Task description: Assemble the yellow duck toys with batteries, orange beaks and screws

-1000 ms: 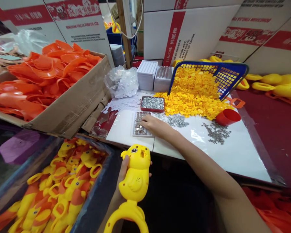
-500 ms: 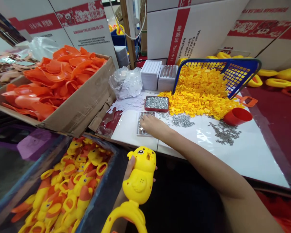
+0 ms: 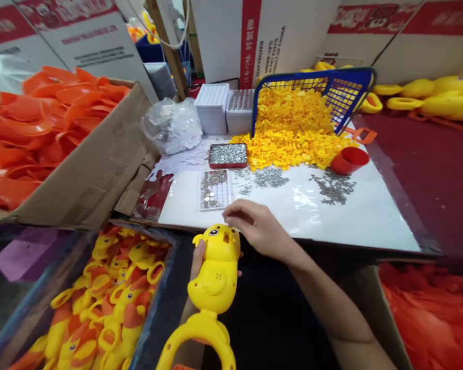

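Observation:
A yellow duck toy (image 3: pixel 216 272) with a ring handle is gripped in my left hand (image 3: pixel 198 261), whose thumb shows at its left side and fingertips at its right. My right hand (image 3: pixel 254 226) is at the top of the duck's head, thumb and forefinger pinched together; whatever they hold is too small to name. Just beyond lies a white tray (image 3: pixel 224 189) with small round metal discs. Behind that tray is a red tray (image 3: pixel 227 165) full of small silvery parts.
A blue basket (image 3: pixel 353 100) spills yellow pieces (image 3: pixel 285 149) beside a red cup (image 3: pixel 349 160). Loose screws (image 3: pixel 334 186) lie nearby. A carton (image 3: pixel 88 169) of orange parts stands left, above a bin of duck toys (image 3: pixel 119 298). White trays (image 3: pixel 212 108) are stacked behind.
My right hand has moved from the white tray back to the duck's head, uncovering the discs. The view has shifted to the right. My left hand still grips the duck.

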The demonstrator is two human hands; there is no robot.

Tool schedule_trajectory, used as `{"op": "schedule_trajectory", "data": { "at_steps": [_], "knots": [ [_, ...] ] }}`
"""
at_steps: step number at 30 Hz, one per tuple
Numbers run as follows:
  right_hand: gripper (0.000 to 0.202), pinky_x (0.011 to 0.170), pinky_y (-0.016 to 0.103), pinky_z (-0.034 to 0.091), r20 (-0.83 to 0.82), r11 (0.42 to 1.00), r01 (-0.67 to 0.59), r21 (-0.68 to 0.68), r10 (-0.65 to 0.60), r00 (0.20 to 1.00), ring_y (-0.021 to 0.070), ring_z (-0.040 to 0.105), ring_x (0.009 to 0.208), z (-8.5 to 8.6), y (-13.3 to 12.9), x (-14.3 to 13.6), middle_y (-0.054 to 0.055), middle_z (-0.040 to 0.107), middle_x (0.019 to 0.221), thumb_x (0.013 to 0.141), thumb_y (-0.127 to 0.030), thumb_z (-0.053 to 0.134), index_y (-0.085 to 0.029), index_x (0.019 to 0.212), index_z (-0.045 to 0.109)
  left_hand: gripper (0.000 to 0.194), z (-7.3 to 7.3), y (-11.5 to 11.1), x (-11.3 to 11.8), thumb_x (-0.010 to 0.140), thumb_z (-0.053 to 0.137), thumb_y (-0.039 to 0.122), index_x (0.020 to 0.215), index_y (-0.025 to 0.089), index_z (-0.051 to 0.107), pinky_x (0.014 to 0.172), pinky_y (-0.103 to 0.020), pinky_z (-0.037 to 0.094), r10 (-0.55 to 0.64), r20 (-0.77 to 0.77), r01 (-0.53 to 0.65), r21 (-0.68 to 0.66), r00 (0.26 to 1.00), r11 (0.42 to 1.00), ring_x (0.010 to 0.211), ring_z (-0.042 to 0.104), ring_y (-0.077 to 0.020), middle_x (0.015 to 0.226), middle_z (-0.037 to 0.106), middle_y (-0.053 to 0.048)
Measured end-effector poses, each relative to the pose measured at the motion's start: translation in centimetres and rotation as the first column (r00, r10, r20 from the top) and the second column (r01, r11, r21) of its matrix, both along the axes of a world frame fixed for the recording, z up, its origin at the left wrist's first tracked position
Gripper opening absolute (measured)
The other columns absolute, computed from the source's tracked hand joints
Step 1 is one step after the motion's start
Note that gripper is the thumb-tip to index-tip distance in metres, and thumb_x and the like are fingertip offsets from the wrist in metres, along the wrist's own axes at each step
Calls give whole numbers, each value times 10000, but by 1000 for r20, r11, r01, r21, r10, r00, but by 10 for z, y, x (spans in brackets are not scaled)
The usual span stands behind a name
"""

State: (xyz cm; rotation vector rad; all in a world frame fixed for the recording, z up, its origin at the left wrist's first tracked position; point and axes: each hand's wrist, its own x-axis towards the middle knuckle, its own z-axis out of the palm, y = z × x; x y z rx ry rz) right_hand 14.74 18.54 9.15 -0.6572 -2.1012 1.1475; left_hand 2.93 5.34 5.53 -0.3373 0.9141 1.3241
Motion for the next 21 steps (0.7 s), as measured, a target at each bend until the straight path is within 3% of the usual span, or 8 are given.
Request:
{"op": "schedule_trajectory", "data": {
  "at_steps": [4,7,10,16,18,21],
  "knots": [
    [145,792,248,584,-226,971,238,30,-225,948,134,685,884,-20,-45,22,57,705,940,955,-79,564,-183,991,658,315,-5,0,12,871,648,425,967,132,713,518,-321,624,-9,-23,8,-29,1000,1000,633,740,-257,797,783,-79],
    [192,804,267,611,-276,939,328,109,-288,917,146,698,914,-31,-60,30,73,713,980,947,-57,577,-195,1043,669,339,-4,-1,24,820,743,414,1018,142,706,643,-271,621,0,-13,1,9,1000,1000,710,737,-213,867,773,-45],
    [228,822,288,629,-266,919,343,194,-288,920,162,706,945,-36,-64,39,92,718,1010,945,-48,578,-194,1093,674,382,-6,-4,32,824,775,406,1087,140,695,793,-253,593,29,-9,-29,57,1000,998,853,729,-199,968,757,-41],
    [277,833,358,636,-98,809,232,540,-214,972,219,705,959,-33,-62,59,149,738,1040,948,-49,560,-130,1192,660,539,-17,-8,37,727,841,463,1117,121,693,779,-292,586,-15,-34,17,61,999,998,839,726,-233,981,752,-84],
    [262,837,363,632,-76,797,210,567,-204,976,225,706,947,-31,-60,63,155,743,1034,941,-50,574,-113,1177,668,593,-16,-8,37,723,815,541,1116,113,696,731,-315,596,-89,-36,92,77,995,993,800,728,-248,947,751,-98],
    [293,808,341,629,-166,853,263,451,-209,964,207,704,943,-27,-57,67,137,739,1019,925,-15,580,-140,1171,680,628,-12,-11,37,724,769,641,1048,106,714,615,-328,598,-177,-43,178,25,983,984,670,709,-237,862,749,-107]
  ]
}}
